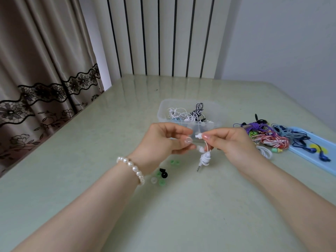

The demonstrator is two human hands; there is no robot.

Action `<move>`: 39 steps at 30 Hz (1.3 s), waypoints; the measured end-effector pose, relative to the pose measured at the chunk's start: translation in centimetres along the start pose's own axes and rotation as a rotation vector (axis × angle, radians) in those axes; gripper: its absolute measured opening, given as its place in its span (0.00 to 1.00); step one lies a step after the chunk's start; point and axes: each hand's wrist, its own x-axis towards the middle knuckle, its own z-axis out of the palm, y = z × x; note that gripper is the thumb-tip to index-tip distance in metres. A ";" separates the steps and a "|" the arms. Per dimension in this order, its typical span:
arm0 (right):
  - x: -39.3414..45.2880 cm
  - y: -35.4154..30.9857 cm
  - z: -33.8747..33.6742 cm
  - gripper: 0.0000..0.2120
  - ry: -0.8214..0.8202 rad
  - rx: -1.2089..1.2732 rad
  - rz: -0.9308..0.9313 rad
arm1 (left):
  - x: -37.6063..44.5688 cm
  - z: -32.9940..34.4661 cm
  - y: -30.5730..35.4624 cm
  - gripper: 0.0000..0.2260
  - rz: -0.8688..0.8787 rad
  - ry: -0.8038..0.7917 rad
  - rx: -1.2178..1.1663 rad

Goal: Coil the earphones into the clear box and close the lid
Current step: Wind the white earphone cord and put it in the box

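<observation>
Earphones point(204, 157) pinched between both hands.

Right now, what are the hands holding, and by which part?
Both hold one coiled white earphone set. The right hand pinches one earbud; the left hand pinches the other earbud. The wound cord and plug hang below.

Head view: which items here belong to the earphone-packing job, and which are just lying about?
Job: white earphones, pinched by left hand and right hand; clear box; tangled coloured earphones; blue lid.

Lying about: loose ear tips; pearl bracelet; curtain.
</observation>
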 end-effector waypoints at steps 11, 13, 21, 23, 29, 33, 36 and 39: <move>0.0 -0.5 -0.3 0.09 0.029 0.053 -0.087 | 0.2 0.9 -0.5 0.08 -0.117 0.001 -0.364; 0.0 -0.4 -0.3 0.10 0.026 0.053 -0.090 | 0.1 0.9 -0.5 0.08 -0.117 0.019 -0.372; -0.1 -0.1 -0.1 0.12 -0.040 -0.030 -0.136 | 0.0 1.0 -0.7 0.06 -0.097 0.071 -0.332; -0.1 -0.2 -0.1 0.13 -0.054 -0.037 -0.151 | 0.0 1.0 -0.7 0.05 -0.085 0.080 -0.309; -0.1 -0.1 0.0 0.15 -0.063 -0.078 -0.158 | -0.1 1.1 -0.7 0.05 -0.074 0.079 -0.273; 0.0 0.1 0.0 0.16 -0.024 -0.110 -0.147 | -0.1 1.1 -0.7 0.05 -0.060 0.086 -0.260; 0.2 0.4 -0.1 0.17 0.024 -0.135 -0.132 | -0.1 1.2 -0.7 0.05 -0.053 0.082 -0.254; 0.2 0.4 -0.2 0.17 0.026 -0.150 -0.123 | -0.2 1.3 -0.7 0.05 -0.056 0.075 -0.253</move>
